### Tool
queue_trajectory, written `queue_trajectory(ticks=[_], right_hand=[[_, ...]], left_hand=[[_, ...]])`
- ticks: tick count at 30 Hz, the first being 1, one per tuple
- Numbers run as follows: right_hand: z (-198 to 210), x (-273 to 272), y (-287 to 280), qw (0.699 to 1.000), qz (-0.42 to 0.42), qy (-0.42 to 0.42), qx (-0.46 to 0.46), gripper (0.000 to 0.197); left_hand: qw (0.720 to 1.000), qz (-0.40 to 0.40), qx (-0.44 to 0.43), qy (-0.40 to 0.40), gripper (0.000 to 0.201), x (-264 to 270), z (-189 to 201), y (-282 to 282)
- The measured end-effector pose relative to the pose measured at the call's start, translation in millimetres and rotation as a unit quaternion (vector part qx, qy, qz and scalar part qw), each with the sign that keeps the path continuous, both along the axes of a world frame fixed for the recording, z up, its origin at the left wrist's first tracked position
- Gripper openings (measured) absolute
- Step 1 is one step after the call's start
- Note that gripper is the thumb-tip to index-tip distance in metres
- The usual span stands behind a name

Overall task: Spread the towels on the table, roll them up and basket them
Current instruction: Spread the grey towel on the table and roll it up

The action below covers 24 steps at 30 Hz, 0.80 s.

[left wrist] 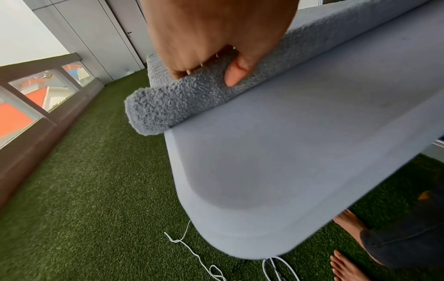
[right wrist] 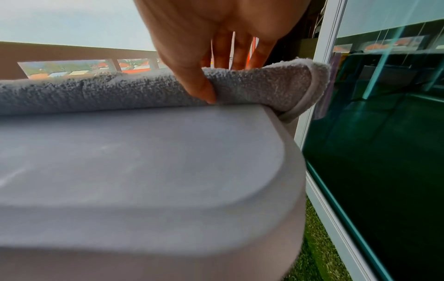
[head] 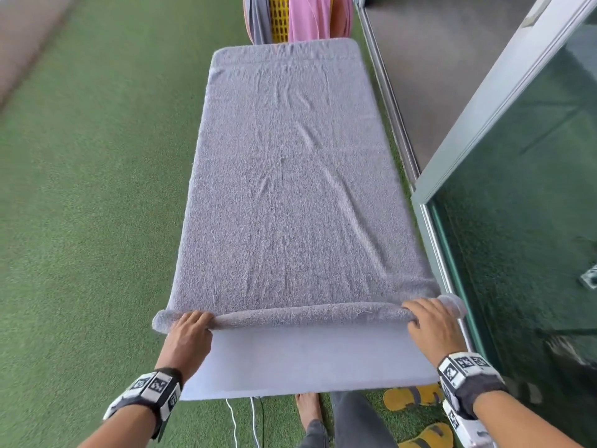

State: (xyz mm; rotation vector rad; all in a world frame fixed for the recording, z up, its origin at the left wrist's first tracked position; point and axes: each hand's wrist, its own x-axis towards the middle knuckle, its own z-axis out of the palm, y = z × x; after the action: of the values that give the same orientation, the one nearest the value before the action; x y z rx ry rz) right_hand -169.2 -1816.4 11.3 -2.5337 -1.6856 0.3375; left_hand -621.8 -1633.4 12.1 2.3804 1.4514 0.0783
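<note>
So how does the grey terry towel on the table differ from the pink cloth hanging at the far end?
The grey terry towel lies spread flat along the pale table; the pink cloth hangs draped beside a yellow slatted crate. The grey towel's near edge is rolled and gripped by the left hand and right hand; nothing touches the pink cloth. Both are unrolled for most of their length.

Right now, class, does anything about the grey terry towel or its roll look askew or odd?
Only slightly: the grey terry towel lies straight, but its rolled edge overhangs both sides of the pale grey table, bulging looser beside the right hand.
</note>
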Motion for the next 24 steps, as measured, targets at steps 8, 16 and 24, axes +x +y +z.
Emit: queue_trajectory(ticks=[8,16,24], right_hand=[[10.4,9.8,14.4,0.999,-0.01,-0.036,0.008,0.026],[1.6,6.3,14.1,0.999,0.021,0.019,-0.016,0.052],[4.0,3.2,3.9,0.999,-0.003,0.046,-0.001,0.038]], left_hand=[[0.996,0.054,0.056,0.033,0.01,5.7,6.5,5.8],[1.0,0.006,0.025,0.008,0.056,12.8,-9.6,6.4],[0.999,0.024,0.031,-0.006,0.036,14.6,4.2,-3.1]])
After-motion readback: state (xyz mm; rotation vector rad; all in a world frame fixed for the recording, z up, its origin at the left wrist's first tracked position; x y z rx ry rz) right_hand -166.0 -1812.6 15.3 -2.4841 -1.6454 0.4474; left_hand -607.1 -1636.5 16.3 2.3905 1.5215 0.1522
